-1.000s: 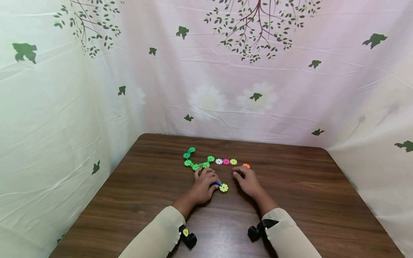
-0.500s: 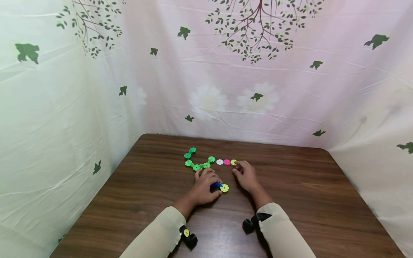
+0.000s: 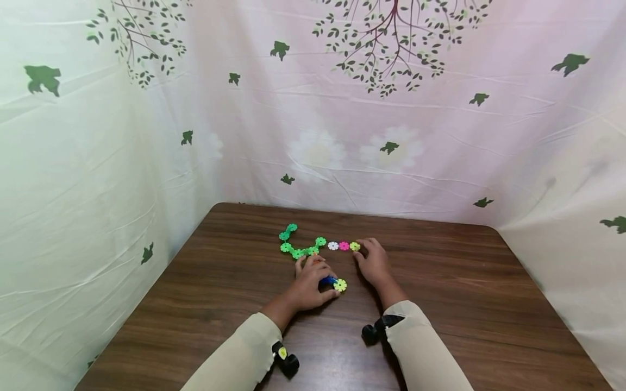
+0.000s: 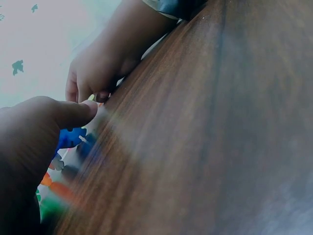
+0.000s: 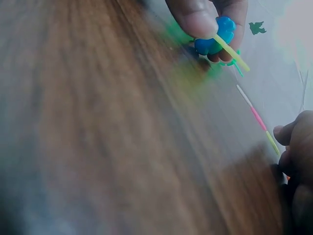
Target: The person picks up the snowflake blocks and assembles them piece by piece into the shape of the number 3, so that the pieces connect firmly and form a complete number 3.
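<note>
A chain of interlocking flower discs curves across the table, its green part lying beyond my left hand. Under the left fingers it runs on through orange and blue pieces to a yellow disc. The left hand holds this end between thumb and fingers; in the right wrist view, blue discs show between them. My right hand is at the right end of a short row, thumb and forefinger beside a yellow-green disc. Whether they pinch it is hidden. An orange disc peeks from behind the right fingers.
A white disc and a pink disc lie flat in the row, left of the yellow-green one. The brown wooden table ends at a printed cloth behind it. Both forearms carry black wrist cameras.
My right hand has moved slightly left and away from me, covering the orange disc and reaching the yellow-green one. The left thumb has shifted lower on the chain's end; the chain stays put.
</note>
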